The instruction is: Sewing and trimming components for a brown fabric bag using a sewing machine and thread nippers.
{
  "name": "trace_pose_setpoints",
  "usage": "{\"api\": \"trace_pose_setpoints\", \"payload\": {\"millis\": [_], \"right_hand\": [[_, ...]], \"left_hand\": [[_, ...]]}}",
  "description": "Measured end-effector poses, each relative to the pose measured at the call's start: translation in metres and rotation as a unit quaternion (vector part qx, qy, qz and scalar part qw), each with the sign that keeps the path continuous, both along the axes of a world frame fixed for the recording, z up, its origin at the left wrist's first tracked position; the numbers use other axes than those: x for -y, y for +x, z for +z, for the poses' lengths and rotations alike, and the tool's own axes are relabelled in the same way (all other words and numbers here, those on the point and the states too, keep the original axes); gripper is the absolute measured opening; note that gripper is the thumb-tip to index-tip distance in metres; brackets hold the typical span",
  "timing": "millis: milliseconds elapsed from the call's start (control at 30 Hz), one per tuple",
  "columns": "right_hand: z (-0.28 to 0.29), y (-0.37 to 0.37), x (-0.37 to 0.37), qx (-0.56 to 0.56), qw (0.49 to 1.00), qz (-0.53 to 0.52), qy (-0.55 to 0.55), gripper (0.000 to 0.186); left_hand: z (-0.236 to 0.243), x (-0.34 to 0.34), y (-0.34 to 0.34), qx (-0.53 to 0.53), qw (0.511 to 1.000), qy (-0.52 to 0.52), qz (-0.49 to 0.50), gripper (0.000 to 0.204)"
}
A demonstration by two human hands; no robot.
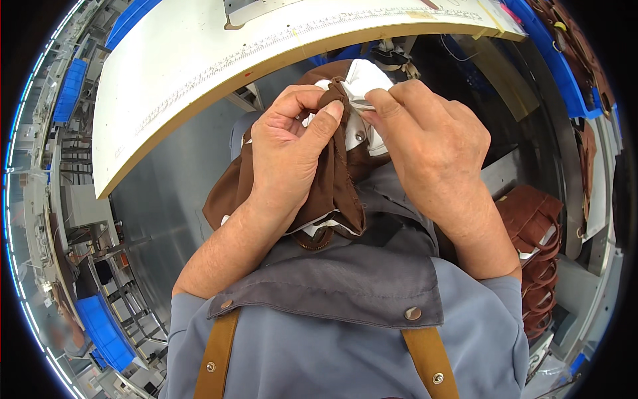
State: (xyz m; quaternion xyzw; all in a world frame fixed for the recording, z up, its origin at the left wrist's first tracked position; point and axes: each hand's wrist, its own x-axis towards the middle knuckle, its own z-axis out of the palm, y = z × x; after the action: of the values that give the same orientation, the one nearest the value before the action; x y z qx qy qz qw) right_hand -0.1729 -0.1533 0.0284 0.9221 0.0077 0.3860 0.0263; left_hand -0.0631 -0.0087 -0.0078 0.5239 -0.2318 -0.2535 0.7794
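Note:
A brown fabric piece (242, 176) with frayed raw edges lies gathered over my lap, perhaps a bag turned inside out. White material (367, 76) shows at its far side, with a round metal snap (360, 135) beside it. My left hand (292, 136) is closed, pinching a brown seam edge between thumb and fingers. Just right of that edge, my right hand (432, 133) is closed around a slim metal tool (362, 104), its tip at the seam. Most of the tool is hidden by my fingers, so its kind is unclear. A curved brown zipper-like strip (314, 239) hangs at the near end.
A white curved worktable (153, 86) with a printed ruler scale arcs ahead of me. Stacked brown bags with handles (531, 219) stand at my right. A blue bin (558, 60) holding brown pieces is at the far right. Blue crates (106, 326) and racks line the left.

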Motion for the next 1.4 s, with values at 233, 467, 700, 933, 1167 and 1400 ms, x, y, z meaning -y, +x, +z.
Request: {"api": "trace_pose_setpoints", "payload": {"millis": [233, 467, 700, 933, 1167, 1400], "right_hand": [[0.006, -0.005, 0.000, -0.039, 0.999, 0.003, -0.009, 0.023], [0.012, -0.006, -0.001, -0.065, 0.997, 0.000, -0.047, 0.023], [0.007, -0.001, 0.005, -0.003, 0.997, 0.034, -0.075, 0.019], [0.011, -0.001, 0.011, -0.078, 0.990, 0.054, 0.101, 0.033], [-0.016, 0.017, 0.013, -0.051, 0.910, 0.162, 0.379, 0.016], [-0.019, 0.015, 0.016, -0.072, 0.855, 0.170, 0.484, 0.011]], "left_hand": [[0.000, -0.001, -0.002, 0.030, 1.000, 0.000, -0.001, 0.006], [0.003, -0.002, -0.007, 0.101, 0.995, 0.005, 0.028, 0.005], [0.006, -0.004, -0.007, 0.111, 0.993, 0.004, 0.029, 0.006], [-0.003, -0.005, 0.002, -0.014, 0.999, -0.031, -0.032, 0.008], [-0.003, -0.008, 0.004, 0.046, 0.998, -0.026, -0.026, 0.009], [-0.006, -0.022, 0.018, 0.069, 0.997, -0.018, -0.008, 0.008]]}}
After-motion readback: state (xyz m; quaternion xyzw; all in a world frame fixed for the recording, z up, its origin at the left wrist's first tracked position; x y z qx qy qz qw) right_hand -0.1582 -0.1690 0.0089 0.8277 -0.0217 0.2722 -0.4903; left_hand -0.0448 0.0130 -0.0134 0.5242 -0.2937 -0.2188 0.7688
